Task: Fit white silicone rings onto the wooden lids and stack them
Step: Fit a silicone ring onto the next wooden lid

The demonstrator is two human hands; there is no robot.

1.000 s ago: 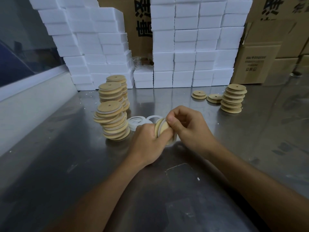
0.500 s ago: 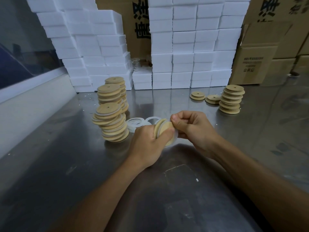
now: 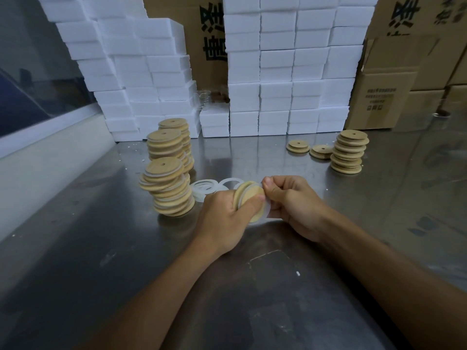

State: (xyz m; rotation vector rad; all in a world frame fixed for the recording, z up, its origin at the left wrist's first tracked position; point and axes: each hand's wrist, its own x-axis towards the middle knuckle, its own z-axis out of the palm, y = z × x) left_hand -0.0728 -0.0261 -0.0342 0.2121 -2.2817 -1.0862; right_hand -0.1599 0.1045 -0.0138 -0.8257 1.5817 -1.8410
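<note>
We've got the wooden lid point(image 3: 249, 202) held on edge above the middle of the counter point(image 3: 88, 248), a white silicone ring point(image 3: 265, 210) showing along its right rim. Our left hand point(image 3: 222, 218) is wrapped round the lid, thumb pressed across its face, a firm grip. Our right hand point(image 3: 294, 202) meets it from the other side, fingers curled and thumb pinching the ring at the lid's top edge. Just behind the hands, loose white rings point(image 3: 206, 189) lie flat on the steel. Toward the counter's left side stand three stacks of ringed lids point(image 3: 166, 188), the nearest one leaning and uneven, the other two behind it toward the far edge. Over toward the far right sits a shorter stack of bare lids point(image 3: 350, 151), with two low piles of lids point(image 3: 309, 148) lying just beside it on its left. Along the far edge rise walls of white foam boxes point(image 3: 278, 72), and cardboard cartons point(image 3: 386, 97) stand behind them and at the far right corner.
</note>
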